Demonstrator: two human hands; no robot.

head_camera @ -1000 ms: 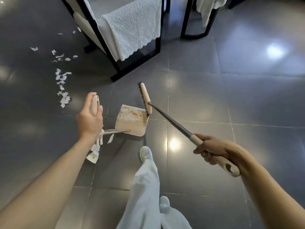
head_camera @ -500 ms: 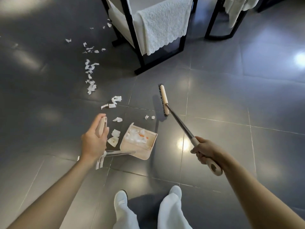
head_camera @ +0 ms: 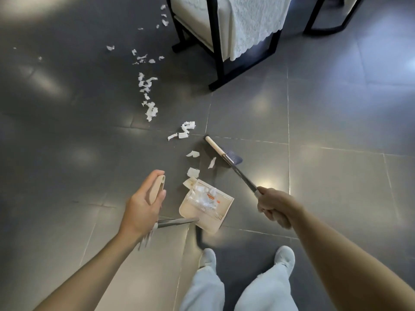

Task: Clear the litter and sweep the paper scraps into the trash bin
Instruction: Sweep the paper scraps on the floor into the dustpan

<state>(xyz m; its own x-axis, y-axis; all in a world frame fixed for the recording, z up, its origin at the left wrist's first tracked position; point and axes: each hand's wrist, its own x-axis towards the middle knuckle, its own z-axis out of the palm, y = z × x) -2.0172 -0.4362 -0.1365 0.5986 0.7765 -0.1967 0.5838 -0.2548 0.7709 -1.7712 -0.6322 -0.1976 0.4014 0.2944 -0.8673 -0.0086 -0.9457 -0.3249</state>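
Here, torn paper scraps (head_camera: 149,108), beige dustpan (head_camera: 208,222), glossy tiles (head_camera: 336,113)

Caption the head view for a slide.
Left hand holds the dustpan, right hand grips the broom, its head beside loose paper scraps on the grey floor.

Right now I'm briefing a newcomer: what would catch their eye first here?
A white trail of paper scraps runs across the dark floor from beside the chair toward the part-filled dustpan at centre. The left hand grips its handle; the right hand holds the broom just beyond it.
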